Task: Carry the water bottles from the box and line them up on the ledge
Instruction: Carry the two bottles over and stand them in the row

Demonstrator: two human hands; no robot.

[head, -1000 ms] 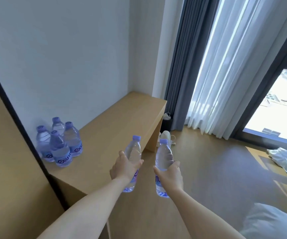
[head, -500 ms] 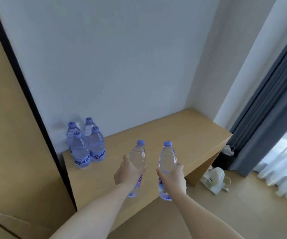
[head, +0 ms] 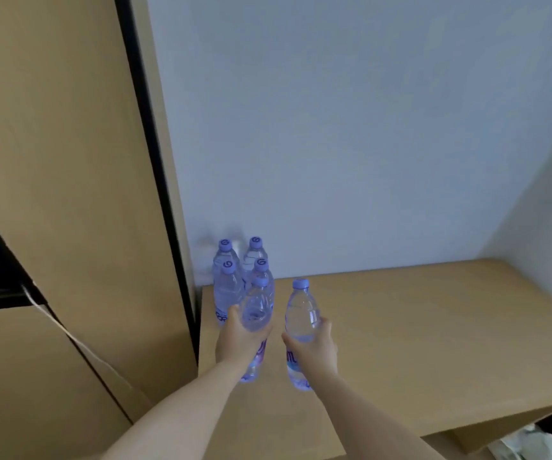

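Left hand [head: 239, 340] and right hand [head: 314, 346] each grip a blue-capped bottle whose label is unreadable, four G-capped bottles [head: 231, 283] just beyond.

Ledge [head: 417, 327] runs along wall [head: 334, 127], cabinet panel [head: 62, 144] at its left end. Four standing bottles [head: 228, 287] clustered on ledge in back left corner, two behind, two in front, touching or nearly so. Left hand [head: 239, 340] holds left bottle [head: 256, 313] just in front of cluster, overlapping it. Right hand [head: 316, 346] holds right bottle [head: 301, 313] beside it, to right, both above ledge near front edge. Small appliance [head: 533, 446] on floor below ledge's right end.
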